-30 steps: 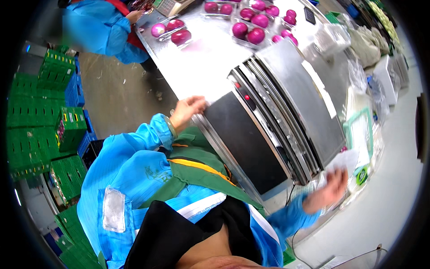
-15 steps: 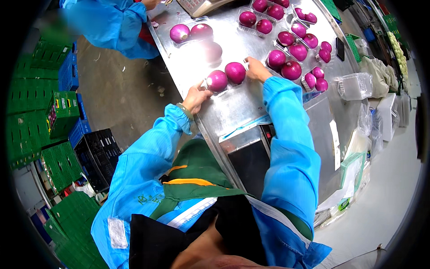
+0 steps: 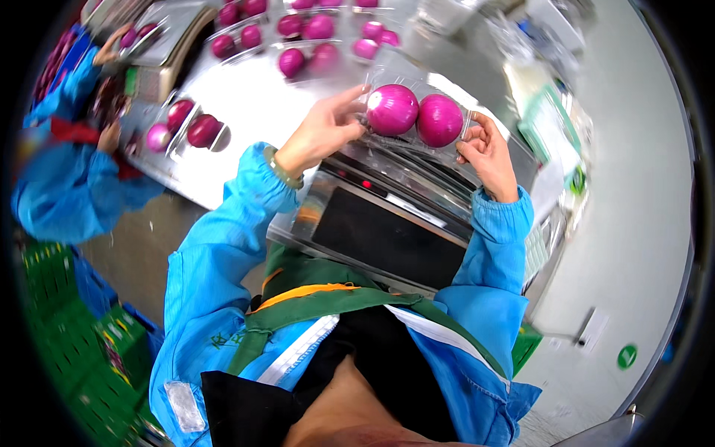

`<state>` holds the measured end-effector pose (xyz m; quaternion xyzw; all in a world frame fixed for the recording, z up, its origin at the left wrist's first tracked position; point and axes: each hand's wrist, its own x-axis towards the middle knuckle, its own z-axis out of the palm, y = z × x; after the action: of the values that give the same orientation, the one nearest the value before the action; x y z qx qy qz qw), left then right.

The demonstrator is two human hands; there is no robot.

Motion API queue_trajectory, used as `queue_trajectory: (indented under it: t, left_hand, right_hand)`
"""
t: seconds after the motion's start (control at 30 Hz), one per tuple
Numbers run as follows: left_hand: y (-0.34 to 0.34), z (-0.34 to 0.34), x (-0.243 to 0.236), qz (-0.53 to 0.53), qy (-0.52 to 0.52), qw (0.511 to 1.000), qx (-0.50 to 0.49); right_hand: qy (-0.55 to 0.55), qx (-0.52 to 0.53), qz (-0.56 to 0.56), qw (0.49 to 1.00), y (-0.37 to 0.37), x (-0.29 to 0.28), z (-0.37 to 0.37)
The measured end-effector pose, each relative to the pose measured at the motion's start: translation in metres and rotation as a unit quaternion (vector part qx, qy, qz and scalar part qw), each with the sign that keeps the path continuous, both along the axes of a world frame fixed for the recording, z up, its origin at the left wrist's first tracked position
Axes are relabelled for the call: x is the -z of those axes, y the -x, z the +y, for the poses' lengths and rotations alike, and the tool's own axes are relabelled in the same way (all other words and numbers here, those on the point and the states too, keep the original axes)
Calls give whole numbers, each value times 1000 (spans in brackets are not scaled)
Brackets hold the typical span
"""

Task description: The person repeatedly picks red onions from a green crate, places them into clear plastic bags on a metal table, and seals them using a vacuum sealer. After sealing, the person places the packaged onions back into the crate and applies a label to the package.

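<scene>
- Head view: both hands hold one clear plastic tray point(image 3: 414, 145) carrying two purple onions point(image 3: 392, 109), lifted over the dark-fronted steel machine point(image 3: 387, 231).
- Left hand point(image 3: 322, 131): fingers curled round the tray's left end, thumb up by the left onion; closed on the tray, not on the onion itself.
- Right hand point(image 3: 488, 153): fingers pinched on the tray's right edge beside the second onion point(image 3: 439, 120); closed likewise.
- Judgement: a grip at each end keeps the thin tray level, so the round onions stay seated side by side, touching.
- Steel table point(image 3: 246, 97) beyond: more clear trays with purple onions point(image 3: 316, 30) in pairs, set in rows.
- Co-worker's blue sleeve point(image 3: 67, 194) at far left, hand near a scale point(image 3: 160, 45).
- Green crates point(image 3: 59, 313) stacked lower left; round green sign point(image 3: 627, 356) on the floor, lower right; green-edged sheets point(image 3: 555, 130) to the right, blurred.
</scene>
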<state>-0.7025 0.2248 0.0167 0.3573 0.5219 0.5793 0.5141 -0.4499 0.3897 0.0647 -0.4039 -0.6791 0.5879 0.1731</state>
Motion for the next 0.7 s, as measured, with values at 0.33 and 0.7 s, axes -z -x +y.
queue_trajectory:
  t: [0.33,0.7]
  left_hand:
    - [-55,40,18,266,-9,963,34]
    - [-60,-26,-4,158,107,982,10]
  right_hand:
    - [-154,135,-70,976,-149,50,-15]
    - [73,251,82,962,-170,62,-73]
